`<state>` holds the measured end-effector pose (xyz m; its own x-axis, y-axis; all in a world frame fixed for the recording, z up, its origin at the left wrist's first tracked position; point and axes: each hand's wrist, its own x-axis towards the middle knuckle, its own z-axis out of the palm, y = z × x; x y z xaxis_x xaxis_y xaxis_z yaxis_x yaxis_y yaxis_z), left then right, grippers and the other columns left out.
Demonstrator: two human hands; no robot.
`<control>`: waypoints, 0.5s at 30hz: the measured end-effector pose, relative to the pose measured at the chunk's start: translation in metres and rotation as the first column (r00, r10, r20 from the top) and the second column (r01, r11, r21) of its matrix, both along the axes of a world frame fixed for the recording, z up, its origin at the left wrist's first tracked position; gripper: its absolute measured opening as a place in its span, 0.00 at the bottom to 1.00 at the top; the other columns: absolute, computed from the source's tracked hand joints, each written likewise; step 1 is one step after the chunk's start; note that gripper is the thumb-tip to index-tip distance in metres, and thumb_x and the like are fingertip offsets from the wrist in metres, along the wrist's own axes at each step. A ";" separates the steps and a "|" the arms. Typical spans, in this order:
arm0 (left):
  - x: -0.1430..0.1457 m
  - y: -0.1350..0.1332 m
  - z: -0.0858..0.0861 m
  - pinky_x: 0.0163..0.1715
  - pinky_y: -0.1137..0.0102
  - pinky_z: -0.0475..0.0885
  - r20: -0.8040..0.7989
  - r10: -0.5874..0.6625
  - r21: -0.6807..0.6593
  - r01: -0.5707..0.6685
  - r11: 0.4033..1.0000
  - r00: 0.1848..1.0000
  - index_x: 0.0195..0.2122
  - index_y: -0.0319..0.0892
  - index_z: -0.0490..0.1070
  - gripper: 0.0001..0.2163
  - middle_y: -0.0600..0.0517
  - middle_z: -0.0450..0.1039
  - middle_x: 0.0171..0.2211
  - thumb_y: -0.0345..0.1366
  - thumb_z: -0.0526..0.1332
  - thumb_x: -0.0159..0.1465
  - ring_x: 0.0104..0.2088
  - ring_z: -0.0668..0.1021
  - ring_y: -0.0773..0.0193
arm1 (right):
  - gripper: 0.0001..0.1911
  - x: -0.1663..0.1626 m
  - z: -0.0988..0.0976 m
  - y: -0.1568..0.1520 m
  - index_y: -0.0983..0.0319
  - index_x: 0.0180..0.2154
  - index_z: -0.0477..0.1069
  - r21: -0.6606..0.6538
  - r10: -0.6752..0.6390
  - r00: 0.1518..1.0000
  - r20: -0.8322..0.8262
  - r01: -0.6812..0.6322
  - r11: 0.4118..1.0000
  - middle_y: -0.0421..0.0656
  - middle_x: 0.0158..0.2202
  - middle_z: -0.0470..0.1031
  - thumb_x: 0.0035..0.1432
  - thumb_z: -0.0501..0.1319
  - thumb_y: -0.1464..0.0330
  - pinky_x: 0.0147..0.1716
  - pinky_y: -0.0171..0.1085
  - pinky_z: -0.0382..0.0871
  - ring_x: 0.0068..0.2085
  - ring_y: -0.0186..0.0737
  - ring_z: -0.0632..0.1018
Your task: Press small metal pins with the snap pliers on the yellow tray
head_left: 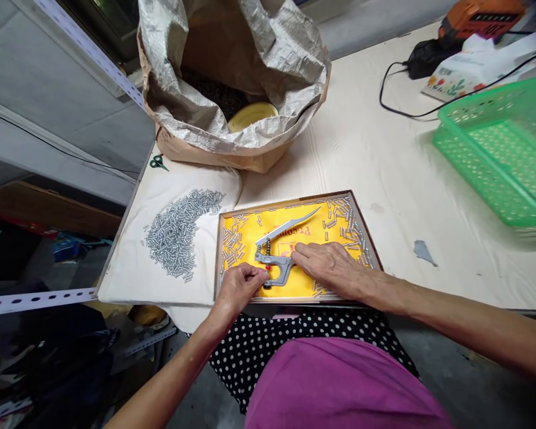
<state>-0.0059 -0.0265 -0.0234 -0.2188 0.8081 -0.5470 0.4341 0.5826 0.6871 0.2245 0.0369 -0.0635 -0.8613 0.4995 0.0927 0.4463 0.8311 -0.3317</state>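
Grey snap-fastener pliers (280,267) lie over a shallow tray (220,262) with a yellow lining. Their long handle slants up to the right, apart from the frame, with a dark spring near the hinge. My right hand (324,262) is closed on the right end of the pliers' frame. At the jaw, my left hand (243,283) pinches, thumb and fingers together, beside a small red part; whatever is between the fingertips is too small to make out. Many small metal springs (346,217) are scattered along the tray's edges.
Left of the tray, a heap of small metal springs (172,235) lies on white cloth, near green-handled scissors (159,162). Behind stands a large open sack (223,152) with a yellow bowl (254,114) inside. A green basket (495,173), a tissue pack (455,83) and a black cable are at right.
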 end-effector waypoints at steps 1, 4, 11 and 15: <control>0.001 0.002 0.003 0.20 0.74 0.61 -0.002 -0.018 -0.026 0.018 0.999 1.000 0.25 0.38 0.73 0.15 0.55 0.69 0.17 0.48 0.66 0.51 0.19 0.67 0.70 | 0.09 -0.001 0.000 0.000 0.59 0.45 0.62 0.008 -0.005 1.000 -0.004 0.005 1.000 0.45 0.41 0.71 0.65 0.49 0.76 0.28 0.39 0.50 0.35 0.39 0.69; 0.002 0.006 0.010 0.20 0.75 0.59 0.012 -0.058 -0.094 0.059 0.994 0.998 0.22 0.39 0.70 0.15 0.57 0.65 0.16 0.46 0.65 0.52 0.18 0.65 0.71 | 0.09 -0.002 -0.003 0.001 0.60 0.44 0.61 0.029 -0.009 1.000 -0.014 0.009 1.000 0.45 0.41 0.70 0.65 0.50 0.76 0.27 0.39 0.49 0.35 0.39 0.69; 0.001 0.008 0.011 0.22 0.74 0.63 0.012 -0.089 -0.197 0.090 0.976 0.996 0.22 0.39 0.70 0.11 0.57 0.64 0.16 0.42 0.63 0.55 0.19 0.67 0.70 | 0.09 0.000 -0.011 0.000 0.59 0.46 0.60 0.035 0.023 0.999 -0.049 -0.021 0.999 0.44 0.43 0.69 0.65 0.52 0.75 0.29 0.39 0.51 0.35 0.39 0.68; -0.001 0.008 0.010 0.22 0.74 0.60 -0.008 -0.148 -0.173 0.144 0.974 0.989 0.23 0.38 0.71 0.11 0.57 0.65 0.17 0.42 0.64 0.53 0.19 0.66 0.70 | 0.10 0.001 -0.013 -0.001 0.59 0.46 0.61 0.034 0.032 0.998 -0.063 -0.030 0.999 0.44 0.43 0.69 0.64 0.52 0.75 0.29 0.39 0.52 0.37 0.40 0.68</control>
